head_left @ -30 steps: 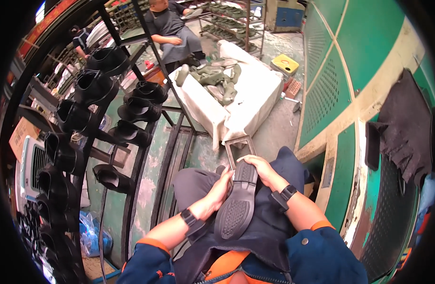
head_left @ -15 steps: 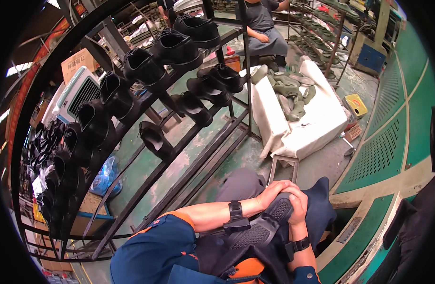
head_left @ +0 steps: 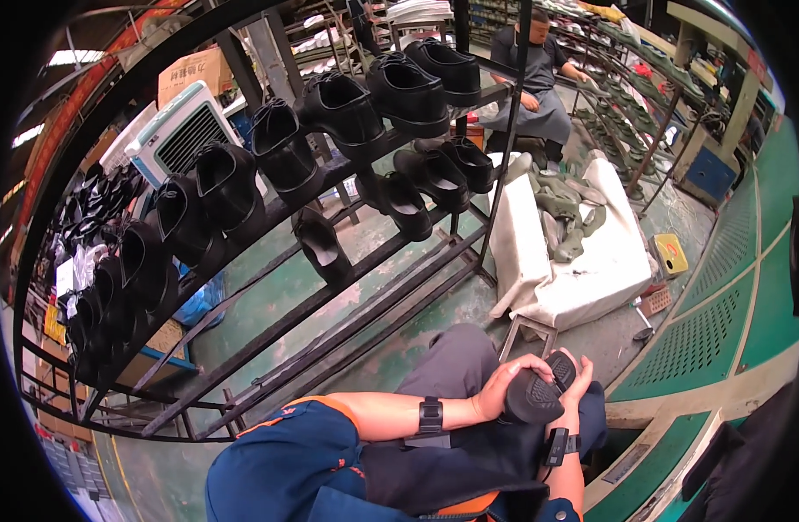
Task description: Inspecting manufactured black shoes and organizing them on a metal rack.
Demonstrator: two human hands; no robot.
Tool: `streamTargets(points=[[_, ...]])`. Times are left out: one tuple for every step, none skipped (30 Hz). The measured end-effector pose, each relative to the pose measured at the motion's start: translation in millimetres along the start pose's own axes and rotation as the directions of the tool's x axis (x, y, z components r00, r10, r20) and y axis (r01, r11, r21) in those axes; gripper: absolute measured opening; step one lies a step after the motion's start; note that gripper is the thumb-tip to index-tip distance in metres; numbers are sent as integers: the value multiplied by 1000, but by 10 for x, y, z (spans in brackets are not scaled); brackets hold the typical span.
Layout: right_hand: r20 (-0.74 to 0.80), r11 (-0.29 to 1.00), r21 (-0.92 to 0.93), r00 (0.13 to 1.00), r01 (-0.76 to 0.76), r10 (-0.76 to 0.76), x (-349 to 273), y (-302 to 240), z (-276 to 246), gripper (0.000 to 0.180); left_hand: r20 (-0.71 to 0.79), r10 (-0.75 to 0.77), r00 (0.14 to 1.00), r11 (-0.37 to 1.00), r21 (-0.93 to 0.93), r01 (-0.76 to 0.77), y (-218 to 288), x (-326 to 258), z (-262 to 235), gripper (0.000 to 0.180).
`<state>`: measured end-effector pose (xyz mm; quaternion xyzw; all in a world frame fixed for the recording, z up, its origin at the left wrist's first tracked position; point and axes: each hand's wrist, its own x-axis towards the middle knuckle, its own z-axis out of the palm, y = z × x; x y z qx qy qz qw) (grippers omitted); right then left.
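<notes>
A black shoe is gripped between my two hands over my lap, its dark textured sole turned up toward me. My left hand wraps round the shoe's left side, thumb and fingers at the edge of the sole. Along the other side, my right hand presses with its fingers curled over the edge. The shoe's upper is mostly hidden beneath the sole and my hands. Both of my wrists carry black straps with small devices.
A black metal rack with rows of black shoes stands to the left. Ahead, a white-covered table bears several olive-green shoe-shaped pieces. Green perforated panels line the right. A seated person is beyond the table.
The shoe has been turned and drawn in, its sole now foreshortened. My hands have gone from overlapping at one end to gripping opposite sides. The view has shifted, showing more of the rack.
</notes>
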<state>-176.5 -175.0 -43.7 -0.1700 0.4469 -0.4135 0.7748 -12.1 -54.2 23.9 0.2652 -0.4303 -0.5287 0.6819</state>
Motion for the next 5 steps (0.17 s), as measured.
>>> streamTargets(points=[[-36,997,-3,997,75,-75,16,-14,17,67,15,43,999,996,75,-44,0,17,16,72],[-33,997,-21,996,77,-78,13,-20,15,67,30,91,995,984,149,-95,-6,13,45,71],[-31,997,-14,996,78,-78,-7,-31,-10,67,1,91,996,985,148,-90,-14,15,62,72],[-30,997,-4,996,79,-79,15,-59,9,68,-1,94,996,985,149,-93,-4,40,58,72],[-3,996,-8,996,84,-84,88,-90,76,68,11,105,994,989,104,-105,18,65,46,71]])
